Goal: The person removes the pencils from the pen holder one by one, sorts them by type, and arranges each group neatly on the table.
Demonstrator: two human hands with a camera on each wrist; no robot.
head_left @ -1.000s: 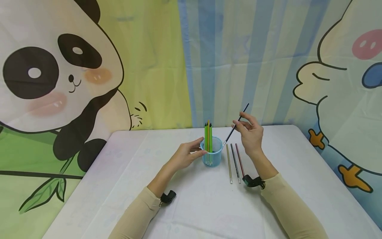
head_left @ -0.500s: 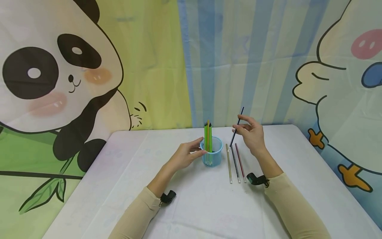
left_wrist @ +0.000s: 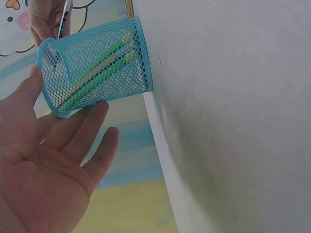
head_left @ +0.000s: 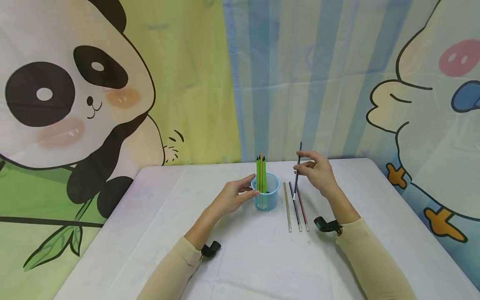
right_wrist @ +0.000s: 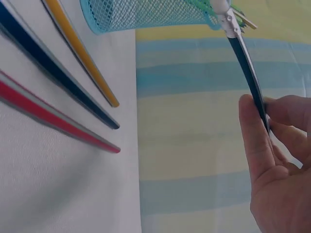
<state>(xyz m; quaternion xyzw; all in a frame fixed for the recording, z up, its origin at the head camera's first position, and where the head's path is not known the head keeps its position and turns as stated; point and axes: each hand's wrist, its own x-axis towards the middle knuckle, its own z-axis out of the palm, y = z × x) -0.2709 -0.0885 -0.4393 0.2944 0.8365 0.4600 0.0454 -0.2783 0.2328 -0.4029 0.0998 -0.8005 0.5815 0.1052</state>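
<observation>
My left hand (head_left: 233, 196) holds a light blue mesh pencil cup (left_wrist: 97, 60), thumb at the rim and fingers along the side. Several pencils stand in the cup, green ones (head_left: 264, 177) and a yellow one among them, dark tips up. My right hand (head_left: 318, 171) pinches a dark blue pencil (right_wrist: 249, 70) between thumb and fingers. It is nearly upright, its white eraser end pointing down. To the right of the cup lie a yellow pencil (head_left: 287, 208), a dark blue pencil (right_wrist: 53, 63) and a red pencil (right_wrist: 53, 117), side by side. In the head view, the held pencil's lower end overlaps the lying ones.
A white cloth covers the table (head_left: 255, 258), whose back edge runs just behind the cup. Behind it hangs a printed curtain (head_left: 285, 83) with a panda on the left and stripes in the middle. Each wrist wears a small black camera (head_left: 211, 249).
The right hand has come down slightly, turning its pencil more upright. The pencil's lower end has swung from beside the cup rightward over the lying pencils. My left hand stays on the cup.
</observation>
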